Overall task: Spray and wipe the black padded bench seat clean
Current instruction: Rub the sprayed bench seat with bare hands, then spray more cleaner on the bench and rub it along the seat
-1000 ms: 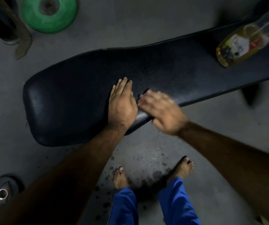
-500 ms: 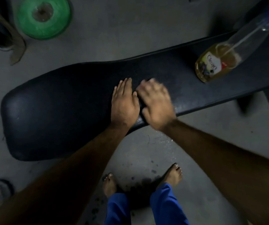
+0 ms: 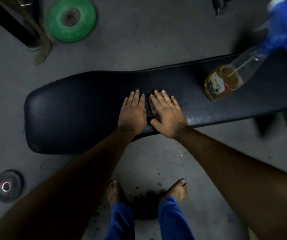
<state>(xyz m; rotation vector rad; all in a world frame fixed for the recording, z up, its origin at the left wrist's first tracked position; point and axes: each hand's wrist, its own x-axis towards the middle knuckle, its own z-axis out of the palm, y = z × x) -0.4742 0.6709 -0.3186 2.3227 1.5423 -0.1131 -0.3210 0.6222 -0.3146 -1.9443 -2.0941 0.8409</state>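
Black padded surface (image 3: pixel 80 108) runs from 8 o'clock to 3 o'clock across the head view, only view available. Left hand (image 3: pixel 133 112) planted flat mid-seat, grip fully spread, holding nothing, same spot as a second ago. Right hand (image 3: pixel 167 116) has swept from the near edge up onto the pad and now sits flat just beside the left, fingers splayed; a pale strip shows under its thumb side, probably the wipe cloth (image 3: pixel 152 105), too hidden to confirm. Spray bottle (image 3: pixel 229 80) rests on the surface at 2 o'clock, well apart from both hands, untouched. Read: spraying done, wipe pass mid-seat under way; both ends of the pad likely remain.
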